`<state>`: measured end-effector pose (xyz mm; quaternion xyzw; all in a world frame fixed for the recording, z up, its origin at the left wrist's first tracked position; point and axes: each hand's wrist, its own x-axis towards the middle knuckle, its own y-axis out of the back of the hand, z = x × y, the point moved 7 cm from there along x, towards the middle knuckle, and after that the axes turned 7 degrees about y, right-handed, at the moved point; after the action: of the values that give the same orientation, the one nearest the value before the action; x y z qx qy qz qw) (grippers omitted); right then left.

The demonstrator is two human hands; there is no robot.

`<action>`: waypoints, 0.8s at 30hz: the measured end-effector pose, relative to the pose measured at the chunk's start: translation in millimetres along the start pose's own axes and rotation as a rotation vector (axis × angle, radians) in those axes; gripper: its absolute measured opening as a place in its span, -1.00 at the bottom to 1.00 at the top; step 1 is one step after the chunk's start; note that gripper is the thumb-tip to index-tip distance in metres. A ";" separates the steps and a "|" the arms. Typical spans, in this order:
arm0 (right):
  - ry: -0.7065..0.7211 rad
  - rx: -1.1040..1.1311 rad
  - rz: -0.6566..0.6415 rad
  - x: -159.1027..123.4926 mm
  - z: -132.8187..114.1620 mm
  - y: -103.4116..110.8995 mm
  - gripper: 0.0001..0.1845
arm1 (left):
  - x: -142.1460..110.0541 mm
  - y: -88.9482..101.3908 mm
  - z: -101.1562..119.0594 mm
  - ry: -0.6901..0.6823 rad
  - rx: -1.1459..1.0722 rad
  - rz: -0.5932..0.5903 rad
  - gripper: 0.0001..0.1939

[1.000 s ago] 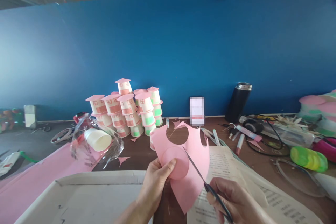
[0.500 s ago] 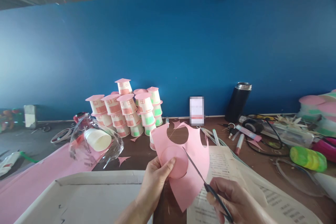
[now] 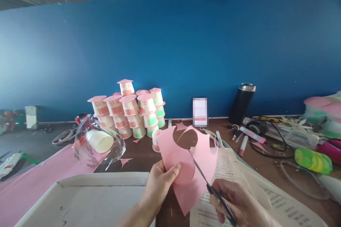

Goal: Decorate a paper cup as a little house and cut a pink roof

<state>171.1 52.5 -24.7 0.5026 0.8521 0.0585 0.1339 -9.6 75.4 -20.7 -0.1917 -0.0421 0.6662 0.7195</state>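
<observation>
My left hand (image 3: 161, 181) pinches a sheet of pink paper (image 3: 195, 184), its thumb lying on a round outline marked on the sheet. Rounded openings are cut into the paper's upper edge, and its lower end narrows to a point. Dark-handled scissors (image 3: 220, 200) are gripped in my right hand (image 3: 233, 198). Their blades lie against the pink paper along the right side of the round outline, with the tip near the upper opening. Part of the left fingers is hidden behind the sheet.
Stacked paper cups (image 3: 130, 117) with pink tops stand behind at left. A clear bag with white cups (image 3: 99, 142), a white box lid (image 3: 106, 198) and larger pink paper (image 3: 50, 181) lie left. Printed sheets (image 3: 223, 170), markers (image 3: 243, 145) and a black flask (image 3: 242, 103) are right.
The pink paper and my left hand have shifted slightly to the right. A cut along the lower right of the round outline showed half a second ago. My right hand stays almost in place.
</observation>
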 end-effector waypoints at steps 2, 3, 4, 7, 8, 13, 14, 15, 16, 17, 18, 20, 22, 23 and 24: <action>-0.006 -0.003 0.016 -0.5 -0.6 0.5 -0.55 | -0.7 -0.7 0.0 0.015 0.019 -0.002 -0.60; -0.011 -0.008 0.023 -0.7 -0.6 0.9 -0.56 | -0.9 -0.9 -0.2 0.022 0.025 -0.006 -0.59; -0.019 -0.015 0.027 -0.8 0.0 1.1 -0.57 | -0.9 -1.3 -0.4 0.026 0.030 -0.014 -0.59; -0.034 -0.038 0.031 -0.5 3.0 2.2 -0.58 | -0.6 -1.9 -0.6 0.027 0.027 -0.038 -0.59; -0.033 -0.045 0.029 -0.3 4.2 2.5 -0.56 | -0.6 -1.8 -0.7 0.028 0.023 -0.039 -0.60; -0.007 -0.076 0.040 0.6 8.3 3.5 -0.52 | -1.5 -1.7 -0.2 0.044 0.000 -0.036 -0.62; -0.013 -0.078 0.045 0.5 9.2 3.5 -0.53 | -1.8 -2.6 -0.1 0.049 -0.015 -0.044 -0.62; -0.022 -0.080 0.048 0.3 9.9 3.4 -0.53 | -2.0 -3.6 0.0 0.056 -0.030 -0.051 -0.62; -0.032 -0.082 0.051 0.1 10.5 3.4 -0.53 | -2.3 -4.4 0.2 0.060 -0.042 -0.052 -0.62; -0.039 -0.083 0.053 -0.2 10.8 3.3 -0.54 | -2.6 -5.0 0.7 0.061 -0.050 -0.048 -0.62; -0.043 -0.082 0.053 -0.5 10.8 3.3 -0.53 | -2.9 -5.3 1.4 0.057 -0.056 -0.039 -0.62; -0.040 -0.065 0.046 -0.9 10.2 2.8 -0.53 | -3.7 -5.7 2.8 0.047 -0.063 -0.022 -0.62; -0.034 -0.047 0.037 -1.0 10.0 2.3 -0.52 | -4.1 -6.3 3.4 0.045 -0.070 -0.025 -0.62; -0.035 -0.043 0.038 -0.9 10.4 2.4 -0.52 | -4.2 -6.8 3.3 0.048 -0.072 -0.036 -0.62; -0.038 -0.043 0.042 -0.7 11.1 2.8 -0.52 | -4.0 -6.7 3.1 0.051 -0.072 -0.044 -0.62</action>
<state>177.0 52.9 -34.5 0.5185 0.8371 0.0700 0.1598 -4.7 71.9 -14.9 -0.2333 -0.0519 0.6431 0.7275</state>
